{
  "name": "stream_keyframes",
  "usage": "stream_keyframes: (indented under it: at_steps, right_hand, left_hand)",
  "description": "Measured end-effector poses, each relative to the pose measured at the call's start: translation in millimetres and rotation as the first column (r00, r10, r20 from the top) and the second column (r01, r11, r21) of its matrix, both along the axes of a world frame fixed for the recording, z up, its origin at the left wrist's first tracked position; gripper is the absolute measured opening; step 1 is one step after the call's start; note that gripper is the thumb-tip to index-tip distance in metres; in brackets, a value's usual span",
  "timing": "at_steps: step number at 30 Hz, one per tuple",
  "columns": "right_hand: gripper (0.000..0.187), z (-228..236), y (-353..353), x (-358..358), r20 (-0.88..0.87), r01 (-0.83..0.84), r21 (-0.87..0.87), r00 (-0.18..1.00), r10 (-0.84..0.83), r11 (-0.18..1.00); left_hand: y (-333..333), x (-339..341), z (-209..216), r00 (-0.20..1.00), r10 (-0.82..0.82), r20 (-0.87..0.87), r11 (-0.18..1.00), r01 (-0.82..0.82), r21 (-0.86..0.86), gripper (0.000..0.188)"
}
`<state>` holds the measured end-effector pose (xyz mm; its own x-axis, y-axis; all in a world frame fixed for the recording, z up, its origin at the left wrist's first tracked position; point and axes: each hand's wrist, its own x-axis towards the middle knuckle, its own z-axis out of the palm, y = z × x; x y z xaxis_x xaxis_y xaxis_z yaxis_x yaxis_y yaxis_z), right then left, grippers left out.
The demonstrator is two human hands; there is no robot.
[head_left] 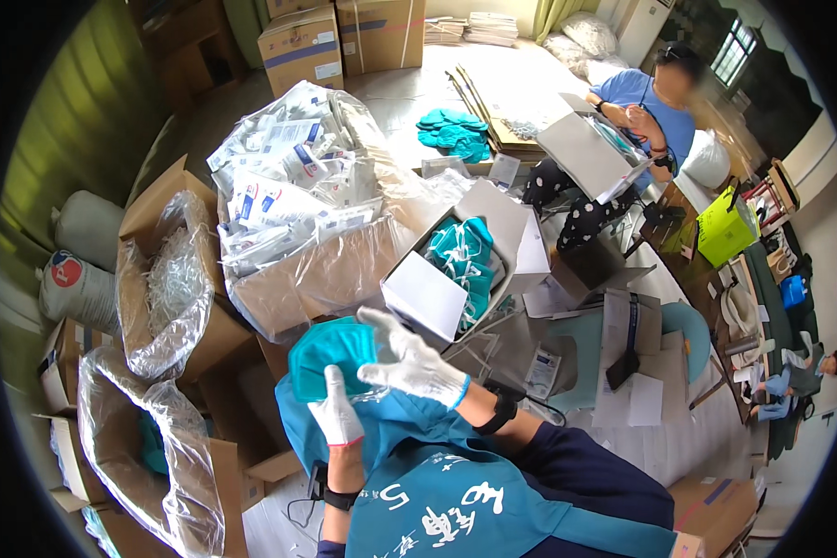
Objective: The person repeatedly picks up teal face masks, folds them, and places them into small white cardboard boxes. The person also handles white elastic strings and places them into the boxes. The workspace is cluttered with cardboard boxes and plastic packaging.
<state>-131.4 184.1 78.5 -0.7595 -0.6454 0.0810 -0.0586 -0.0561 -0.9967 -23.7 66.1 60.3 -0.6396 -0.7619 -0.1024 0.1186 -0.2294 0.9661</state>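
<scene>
Teal face mask (318, 352) is up between both gloved hands, above the apron-covered lap. Biggest first: plastic-lined carton (316, 274), ahead and left, heaped with white packets (288, 195). Teal apron (428, 507), white lettering, on the wearer. Narrower lined carton (158, 200), further left, holding clear strands (179, 279). White open box (423, 293), just beyond the right hand, filled with teal masks (463, 265) with white straps. Right hand (407, 361): white glove, fingers spread at the mask's right edge; cannot tell whether they press it. Left hand (337, 414): white glove, pinching the mask's lower edge, thumb on its near face, fingers hidden behind.
</scene>
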Motion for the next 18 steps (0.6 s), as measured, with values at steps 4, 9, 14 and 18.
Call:
stream_keyframes:
  at_steps: [4,9,14,18]
  right_hand:
    - [0.03,24,2,4,-0.143,-0.334,0.438,0.891,0.431,0.835]
    - [0.024,2,3,4,-0.314,-0.261,0.312,0.879,0.358,0.914]
    - [0.02,-4,2,-8,-0.582,-0.121,0.297,0.763,0.28,0.947]
    - [0.028,7,13,-17,-0.48,-0.138,0.501,0.777,0.408,0.854]
  left_hand:
    - [-23,6,-1,0.995,0.093,-0.041,0.992,-0.096,-0.082,0.032]
    - [-30,4,2,0.981,0.136,-0.138,0.962,-0.164,-0.218,0.026]
    - [-20,15,19,0.993,0.11,0.037,0.994,-0.109,-0.032,0.025]
    - [-15,12,33,0.996,-0.012,0.091,0.998,0.017,-0.053,0.025]
